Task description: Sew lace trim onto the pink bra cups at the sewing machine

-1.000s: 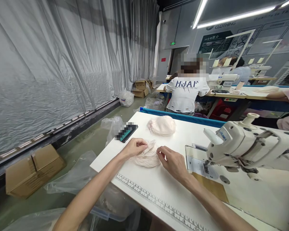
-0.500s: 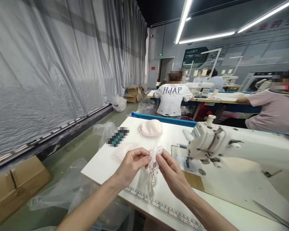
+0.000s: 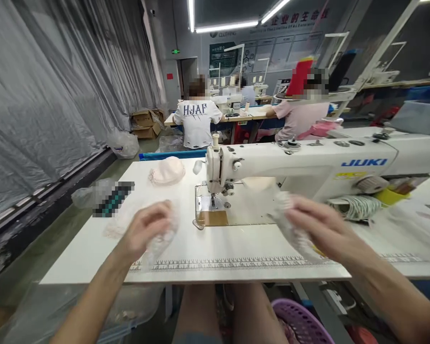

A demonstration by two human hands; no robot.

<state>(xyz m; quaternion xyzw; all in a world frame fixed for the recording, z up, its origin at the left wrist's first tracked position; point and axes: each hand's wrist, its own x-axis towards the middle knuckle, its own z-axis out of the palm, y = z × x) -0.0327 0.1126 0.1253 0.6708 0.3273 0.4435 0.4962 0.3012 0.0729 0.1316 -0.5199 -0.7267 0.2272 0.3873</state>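
Note:
My left hand [image 3: 145, 229] is closed on a piece of white lace [image 3: 162, 242], which hangs below its fingers over the table's left part. To the right of the needle area, my right hand [image 3: 317, 224] pinches another strip of white trim [image 3: 282, 206], smeared by motion. Between the hands stands a white JUKI sewing machine [image 3: 308, 165], its presser foot [image 3: 213, 200] over the metal plate. A pale pink cup-shaped fabric piece [image 3: 169, 171] lies at the table's back left. Another pale lacy piece [image 3: 114, 227] lies beside my left wrist.
A ruler strip [image 3: 222, 264] runs along the front of the white table [image 3: 93, 258]. A bundle of pale cord [image 3: 356, 208] sits under the machine arm. Below is a purple basket [image 3: 301, 320]. People [image 3: 199, 119] sit at machines ahead.
My hands, close together on the lace before, are now wide apart, each with a white piece. The right one has swung far right. The view has turned rightward, showing the whole machine.

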